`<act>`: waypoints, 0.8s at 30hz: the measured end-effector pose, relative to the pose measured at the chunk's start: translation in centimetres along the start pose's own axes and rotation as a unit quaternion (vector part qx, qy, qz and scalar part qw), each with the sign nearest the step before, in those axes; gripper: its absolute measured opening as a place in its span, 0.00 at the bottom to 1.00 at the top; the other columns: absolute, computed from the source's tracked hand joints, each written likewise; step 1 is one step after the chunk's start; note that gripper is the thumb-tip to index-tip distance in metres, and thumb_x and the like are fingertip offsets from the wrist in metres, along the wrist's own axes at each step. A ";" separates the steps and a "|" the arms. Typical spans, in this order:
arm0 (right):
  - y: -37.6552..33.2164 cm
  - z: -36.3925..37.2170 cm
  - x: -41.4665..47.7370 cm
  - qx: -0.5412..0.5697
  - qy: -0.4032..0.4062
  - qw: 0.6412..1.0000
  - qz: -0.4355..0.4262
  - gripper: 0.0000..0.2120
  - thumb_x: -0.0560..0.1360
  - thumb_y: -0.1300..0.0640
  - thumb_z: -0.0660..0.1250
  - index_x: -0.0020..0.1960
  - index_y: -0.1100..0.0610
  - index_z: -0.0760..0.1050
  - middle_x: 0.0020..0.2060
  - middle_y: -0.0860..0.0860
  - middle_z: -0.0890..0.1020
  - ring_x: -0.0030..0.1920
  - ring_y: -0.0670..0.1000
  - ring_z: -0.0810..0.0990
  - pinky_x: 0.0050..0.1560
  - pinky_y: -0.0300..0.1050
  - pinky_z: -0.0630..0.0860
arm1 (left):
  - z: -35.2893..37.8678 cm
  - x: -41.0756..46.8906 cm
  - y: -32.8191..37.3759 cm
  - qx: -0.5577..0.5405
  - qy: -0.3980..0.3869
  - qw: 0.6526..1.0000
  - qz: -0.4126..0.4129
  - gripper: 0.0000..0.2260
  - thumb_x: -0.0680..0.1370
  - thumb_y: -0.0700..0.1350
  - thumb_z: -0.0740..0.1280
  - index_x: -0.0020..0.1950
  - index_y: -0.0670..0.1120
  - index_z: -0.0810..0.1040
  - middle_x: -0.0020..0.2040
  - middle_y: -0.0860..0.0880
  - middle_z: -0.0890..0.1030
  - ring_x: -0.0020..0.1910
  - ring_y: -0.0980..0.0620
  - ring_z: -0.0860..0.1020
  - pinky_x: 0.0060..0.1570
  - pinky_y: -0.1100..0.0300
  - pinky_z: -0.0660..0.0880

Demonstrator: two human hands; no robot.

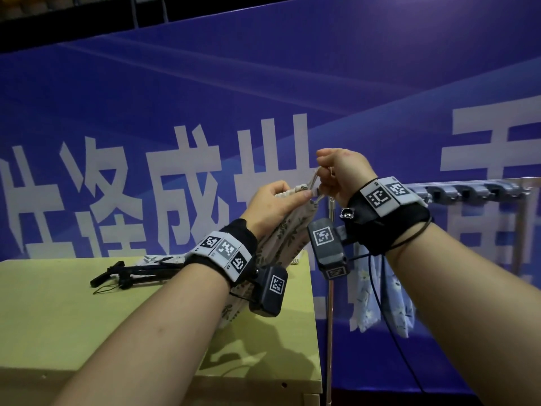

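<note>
My left hand (272,203) has thumb and fingers curled round the gathered edge of the floral cloth (289,234), pinching it up in the air just past the far right corner of the table (58,317). My right hand (342,174) is closed round a metal clip (312,180), whose wire end meets that gathered edge. I cannot tell whether the clip bites the cloth yet, since my fingers cover its jaws. The rest of the cloth hangs down behind my left wrist and trails onto the table.

The main risk, I judge, is a shallow bite. The edge is bunched and thick, so the clip could catch only an outer fold and let go once the weight hangs from it. If my left pinch eases before the clip holds, the cloth would slide down onto the table or off its edge. The trailing part could also drag across the black hangers (131,273) on the table and pull them, or snag the thin wire loop (105,289) beside them. My right wrist sits close to the rack's pole (330,288) and rail (439,183). A swing there could knock the rack and shake the blue cloth (395,303) that hangs from it.

As for containers, I see no box, bin or basket. The nearest things to one are the rail, which carries the blue cloth and a row of hooks (480,190), and the table, which bears the hangers, the wire loop and the cloth's tail.
</note>
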State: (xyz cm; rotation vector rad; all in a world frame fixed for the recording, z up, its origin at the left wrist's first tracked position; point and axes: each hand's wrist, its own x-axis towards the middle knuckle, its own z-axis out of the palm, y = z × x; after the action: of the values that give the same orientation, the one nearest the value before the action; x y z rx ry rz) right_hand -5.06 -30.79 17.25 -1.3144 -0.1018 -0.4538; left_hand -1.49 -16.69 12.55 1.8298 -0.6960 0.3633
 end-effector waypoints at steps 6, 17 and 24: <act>-0.5 0.7 -0.9 0.021 0.014 1.000 0.001 0.11 0.76 0.67 0.56 0.43 0.55 0.74 0.24 0.50 0.66 0.17 0.44 0.63 0.27 0.38 0.62 | -0.1 -0.9 -0.4 -0.006 0.007 1.000 -0.006 0.12 0.76 0.51 0.71 0.40 0.47 0.71 0.35 0.50 0.79 0.32 0.53 0.77 0.35 0.60 0.74; -0.5 -0.2 -1.6 -0.040 -0.071 0.996 0.046 0.08 0.77 0.65 0.58 0.50 0.59 0.74 0.26 0.50 0.72 0.21 0.45 0.62 0.25 0.38 0.60 | -1.5 -1.1 0.2 0.004 -0.002 1.000 -0.017 0.12 0.76 0.49 0.72 0.38 0.47 0.71 0.32 0.51 0.79 0.28 0.56 0.77 0.27 0.66 0.72; -0.6 -0.3 -1.8 -0.070 -0.082 0.992 0.062 0.12 0.77 0.67 0.53 0.51 0.59 0.74 0.27 0.52 0.72 0.21 0.45 0.60 0.24 0.38 0.59 | -1.5 -1.9 -0.3 0.004 -0.006 1.000 -0.015 0.12 0.76 0.46 0.71 0.37 0.47 0.70 0.31 0.51 0.79 0.26 0.59 0.77 0.26 0.67 0.71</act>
State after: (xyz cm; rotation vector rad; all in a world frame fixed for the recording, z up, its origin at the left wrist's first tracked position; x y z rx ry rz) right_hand -6.97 -30.72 17.16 -1.4865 -0.1275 -0.2505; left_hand -2.64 -14.71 11.82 1.8491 -0.6755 0.3364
